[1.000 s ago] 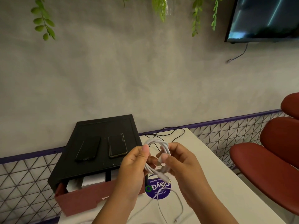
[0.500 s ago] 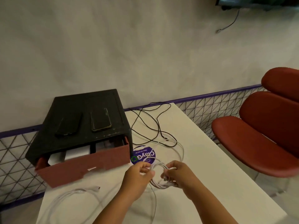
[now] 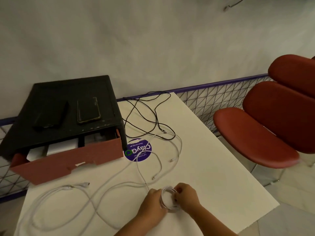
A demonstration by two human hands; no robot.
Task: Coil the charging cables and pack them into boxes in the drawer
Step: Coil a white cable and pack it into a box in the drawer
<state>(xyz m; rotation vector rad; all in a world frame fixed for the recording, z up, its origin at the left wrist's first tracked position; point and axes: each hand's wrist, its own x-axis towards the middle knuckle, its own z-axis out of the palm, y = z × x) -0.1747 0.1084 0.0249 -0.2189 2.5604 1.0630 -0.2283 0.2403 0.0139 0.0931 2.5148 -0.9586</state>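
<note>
Grip of left hand [image 3: 151,201] and right hand [image 3: 187,195] closed round coiled cable [image 3: 168,208], now lowered onto table [image 3: 213,176]

The left hand [image 3: 153,200] and the right hand [image 3: 186,195] are both bare, with short, rounded fingers. Each runs into a bare forearm that crosses the near edge of the white table [image 3: 221,184]. The right hand's nails, on the side toward the table's middle, look faintly reddish, though they are blurred.
</note>
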